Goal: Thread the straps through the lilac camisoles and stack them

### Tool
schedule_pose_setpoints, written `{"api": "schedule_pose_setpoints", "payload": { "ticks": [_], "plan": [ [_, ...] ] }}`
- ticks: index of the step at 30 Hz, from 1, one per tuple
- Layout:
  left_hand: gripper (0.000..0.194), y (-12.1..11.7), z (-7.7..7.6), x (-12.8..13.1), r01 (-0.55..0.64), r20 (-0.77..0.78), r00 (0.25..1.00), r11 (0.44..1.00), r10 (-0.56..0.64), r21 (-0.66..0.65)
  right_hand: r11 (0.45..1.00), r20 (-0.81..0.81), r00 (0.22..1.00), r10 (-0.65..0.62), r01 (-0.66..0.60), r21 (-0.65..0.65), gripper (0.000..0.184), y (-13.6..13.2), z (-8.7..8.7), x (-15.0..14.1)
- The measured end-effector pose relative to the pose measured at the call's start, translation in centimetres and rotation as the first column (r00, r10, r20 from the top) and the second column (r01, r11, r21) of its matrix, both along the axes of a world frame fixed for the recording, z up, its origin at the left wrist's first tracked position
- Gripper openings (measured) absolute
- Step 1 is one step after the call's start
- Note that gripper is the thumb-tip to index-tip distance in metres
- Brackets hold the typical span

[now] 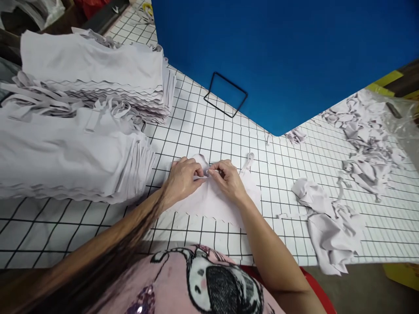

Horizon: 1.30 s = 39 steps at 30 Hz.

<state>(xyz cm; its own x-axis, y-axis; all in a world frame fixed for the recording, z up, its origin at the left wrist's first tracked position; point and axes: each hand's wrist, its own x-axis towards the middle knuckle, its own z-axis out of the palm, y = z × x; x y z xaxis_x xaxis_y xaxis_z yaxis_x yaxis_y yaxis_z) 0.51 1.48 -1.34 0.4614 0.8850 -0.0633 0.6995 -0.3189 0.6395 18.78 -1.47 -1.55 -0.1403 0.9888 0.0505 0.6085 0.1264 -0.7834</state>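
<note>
A pale white garment piece (209, 205) lies flat on the table in front of me, with a zigzag-cut lower edge. My left hand (185, 176) rests on its upper left part, thumb and fingers pinching the cloth near the top middle. Right beside it, my right hand (227, 179) pinches the same top edge, fingertips close to those of the left. What exactly lies between the fingertips is too small to make out. A narrow fabric strap (248, 162) sticks up from the piece behind my right hand.
Two thick stacks of similar pieces, a rear stack (94, 63) and a front stack (65, 150), stand at left. A large blue panel (278, 56) covers the back. Crumpled pieces (330, 226) and a scrap heap (366, 135) lie right on the grid-patterned tabletop (193, 126).
</note>
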Motion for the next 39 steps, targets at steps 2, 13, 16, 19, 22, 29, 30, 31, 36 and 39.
{"api": "schedule_pose_setpoints", "payload": {
  "ticks": [2, 13, 16, 19, 22, 29, 30, 31, 36, 39],
  "plan": [
    [0.014, 0.0, 0.1, 0.1, -0.011, 0.003, 1.000, 1.000, 0.011, -0.007, 1.000, 0.004, 1.000, 0.004, -0.004, 0.023, 0.013, -0.1, -0.1, -0.1],
    [0.007, 0.1, -0.5, 0.2, -0.044, 0.063, 0.997, 0.999, 0.045, -0.015, 0.995, -0.002, 1.000, -0.007, 0.007, 0.095, 0.010, -0.3, -0.5, -0.5],
    [0.009, 0.1, -0.5, 0.2, -0.041, 0.061, 0.997, 0.999, 0.041, -0.010, 0.995, -0.001, 1.000, -0.012, 0.012, 0.103, 0.010, -0.3, -0.6, -0.5],
    [0.010, 0.0, -0.6, 0.2, -0.034, 0.056, 0.998, 0.999, 0.034, 0.006, 0.995, 0.018, 1.000, -0.011, 0.009, 0.104, 0.009, -0.4, -0.6, -0.5],
    [0.010, 0.0, -0.6, 0.2, -0.038, 0.058, 0.998, 0.999, 0.037, 0.017, 0.995, 0.047, 0.999, 0.000, -0.004, 0.101, 0.009, -0.4, -0.6, -0.6],
    [0.012, -0.1, -0.8, 0.2, -0.041, 0.066, 0.997, 0.999, 0.040, 0.016, 0.995, 0.114, 0.993, 0.031, -0.041, 0.090, 0.010, -0.4, -0.4, -0.4],
    [0.013, -0.1, -0.9, 0.2, -0.039, 0.072, 0.997, 0.999, 0.037, 0.017, 0.994, 0.133, 0.990, 0.041, -0.054, 0.093, 0.010, -0.4, -0.3, -0.2],
    [0.013, 0.0, -1.0, 0.1, -0.035, 0.078, 0.996, 0.999, 0.033, 0.019, 0.993, 0.162, 0.985, 0.055, -0.071, 0.096, 0.011, -0.4, -0.2, -0.1],
    [0.019, -0.1, -1.3, 0.1, -0.008, 0.079, 0.997, 1.000, 0.006, 0.025, 0.961, 0.425, 0.887, 0.180, -0.251, 0.119, 0.017, 0.1, 0.7, 0.6],
    [0.021, 0.0, -1.2, 0.1, -0.011, 0.061, 0.998, 1.000, 0.010, 0.016, 0.915, 0.559, 0.786, 0.263, -0.387, 0.113, 0.021, 0.9, 1.6, 1.1]
  ]
}}
